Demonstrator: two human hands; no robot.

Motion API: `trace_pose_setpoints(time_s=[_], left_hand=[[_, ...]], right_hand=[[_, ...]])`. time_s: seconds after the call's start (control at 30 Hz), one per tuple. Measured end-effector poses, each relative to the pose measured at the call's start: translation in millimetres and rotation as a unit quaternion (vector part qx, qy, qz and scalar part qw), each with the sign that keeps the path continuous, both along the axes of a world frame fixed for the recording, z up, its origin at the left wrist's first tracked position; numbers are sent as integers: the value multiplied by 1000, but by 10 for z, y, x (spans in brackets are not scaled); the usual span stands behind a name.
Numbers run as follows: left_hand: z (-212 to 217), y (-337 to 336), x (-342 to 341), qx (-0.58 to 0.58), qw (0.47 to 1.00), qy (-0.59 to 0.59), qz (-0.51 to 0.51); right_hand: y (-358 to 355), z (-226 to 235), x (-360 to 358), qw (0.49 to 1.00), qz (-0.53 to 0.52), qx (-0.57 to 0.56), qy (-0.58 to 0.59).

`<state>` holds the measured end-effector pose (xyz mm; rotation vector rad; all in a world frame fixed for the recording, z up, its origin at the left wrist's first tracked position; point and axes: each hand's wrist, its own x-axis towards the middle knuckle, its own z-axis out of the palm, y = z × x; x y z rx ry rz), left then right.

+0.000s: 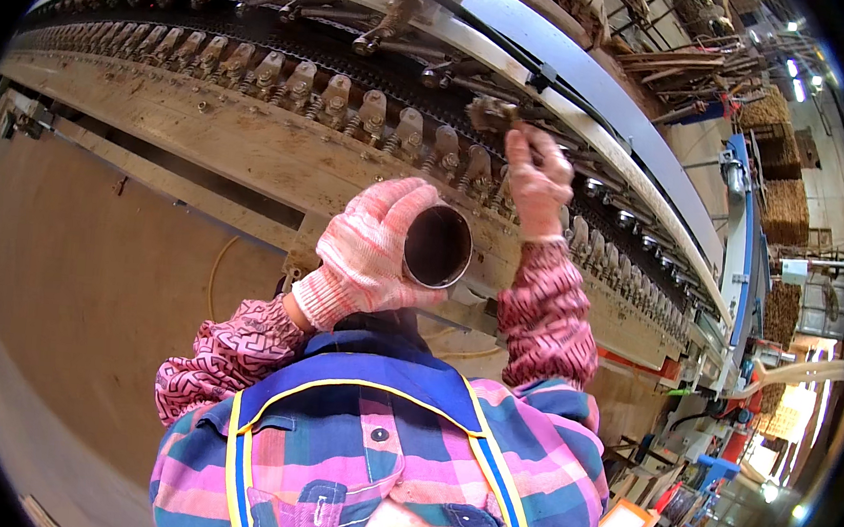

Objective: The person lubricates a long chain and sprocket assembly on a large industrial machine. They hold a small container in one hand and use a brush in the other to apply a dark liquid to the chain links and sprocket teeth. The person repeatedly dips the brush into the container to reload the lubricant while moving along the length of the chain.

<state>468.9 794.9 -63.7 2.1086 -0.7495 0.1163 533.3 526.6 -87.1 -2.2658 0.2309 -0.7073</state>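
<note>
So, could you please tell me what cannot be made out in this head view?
Round can, head view: contents lost in its dark interior; much of its outside covered by the gloved left grip.
Brush, head view: handle mostly hidden by the bare right grip; bristles too blurred to tell whether they touch the chain.
Long machine, head view: upper side cut off by the top edge.

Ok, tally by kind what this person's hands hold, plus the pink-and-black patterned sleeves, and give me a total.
Round open container, in the left hand: 1
Brush-like tool, in the right hand: 1
Pink-and-black patterned sleeves: 2
Total: 4
</note>
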Motion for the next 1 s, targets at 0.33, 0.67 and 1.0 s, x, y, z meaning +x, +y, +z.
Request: trace_pose_setpoints(time_s=[0.33,0.67,1.0], left_hand=[[55,-54,-29,-11,1000,10,16],[-225,219,-69,-142,982,103,73],[-150,1747,-251,-163,984,50,55]], right_hand=[[-41,166,57,996,29,60,65],[-26,27,-7,915,10,391,94],[1689,22,361,944,104,313,17]])
